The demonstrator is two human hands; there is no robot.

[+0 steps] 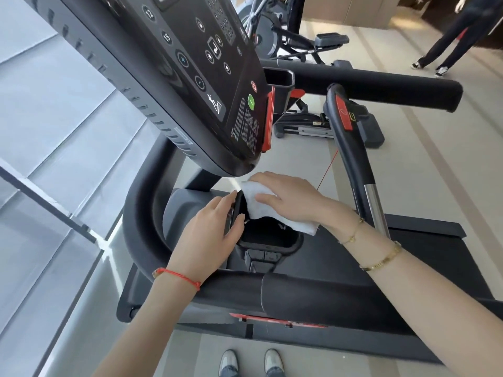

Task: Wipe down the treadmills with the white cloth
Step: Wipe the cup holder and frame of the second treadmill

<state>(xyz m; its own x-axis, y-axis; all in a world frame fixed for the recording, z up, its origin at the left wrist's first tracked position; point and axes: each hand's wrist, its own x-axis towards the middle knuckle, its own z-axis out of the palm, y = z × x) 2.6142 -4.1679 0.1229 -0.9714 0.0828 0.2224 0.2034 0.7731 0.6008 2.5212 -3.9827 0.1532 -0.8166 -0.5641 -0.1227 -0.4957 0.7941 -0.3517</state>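
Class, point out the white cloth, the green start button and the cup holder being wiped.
white cloth (pixel 258 205): head view, bare middle of its folded face.
green start button (pixel 251 102): head view, centre of the button.
cup holder (pixel 268 243): head view, near rim.

A dark exercise bike (pixel 275 36) stands on the pale striped floor (pixel 424 170). Right of the bike, a person's dark-trousered legs (pixel 446 42) stride. Left of it run grey window panels (pixel 49 110).
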